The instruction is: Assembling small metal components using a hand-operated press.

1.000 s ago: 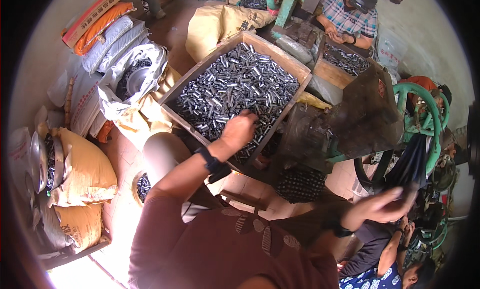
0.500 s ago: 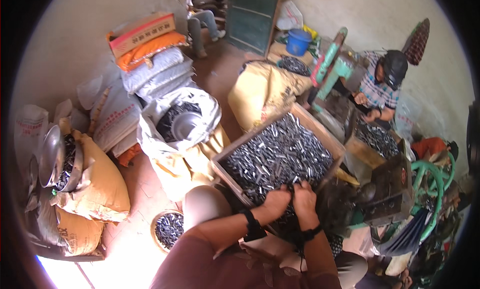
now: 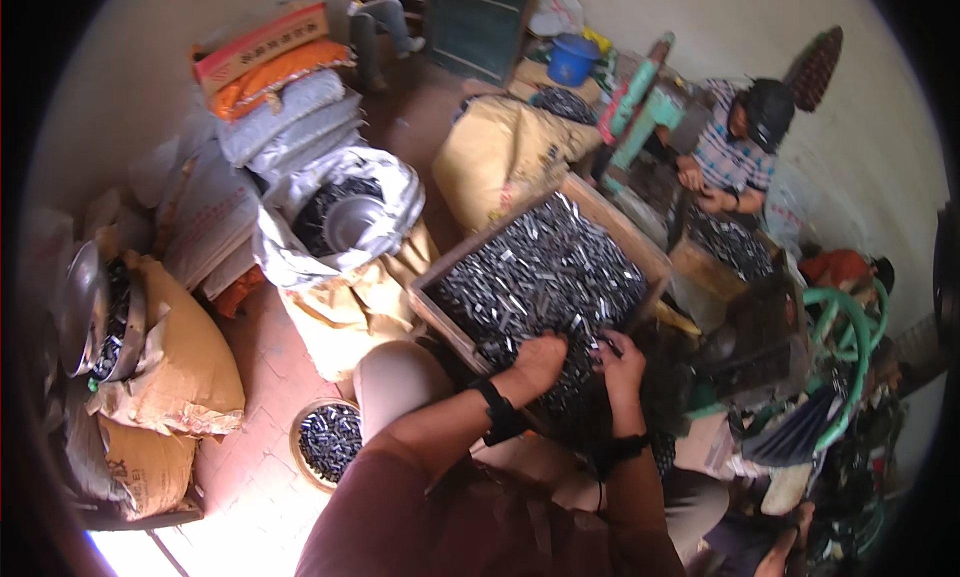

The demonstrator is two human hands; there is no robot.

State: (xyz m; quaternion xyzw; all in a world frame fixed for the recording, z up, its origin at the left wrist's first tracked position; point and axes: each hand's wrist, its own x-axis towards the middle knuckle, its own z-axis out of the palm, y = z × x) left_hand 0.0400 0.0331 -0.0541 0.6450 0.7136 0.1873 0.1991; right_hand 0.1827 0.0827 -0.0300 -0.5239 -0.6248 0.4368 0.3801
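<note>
A wooden box (image 3: pixel 435 312) full of small black and silver rod-shaped pieces (image 3: pixel 540 272) lies tilted before me. My left hand (image 3: pixel 541 362) is closed at the near edge of the heap, its fingertips hidden among the pieces. To its right, apart from it, my right hand (image 3: pixel 620 360) pinches small dark pieces between thumb and fingers; how many I cannot tell. Between the two hands, more loose pieces (image 3: pixel 572 372) spread down toward my lap.
Left stands a sack (image 3: pixel 340 322) with a metal bowl (image 3: pixel 352 220) in it. A round basket (image 3: pixel 325 442) of pieces is on the floor by my knee. At right, a person (image 3: pixel 735 147) sits behind another wooden box (image 3: pixel 715 277), near a green machine (image 3: pixel 640 127) and green wheel (image 3: pixel 850 347).
My hands were together at the box's near edge; now they are apart, the right one shifted right and the left slightly left. The whole view has shifted a little.
</note>
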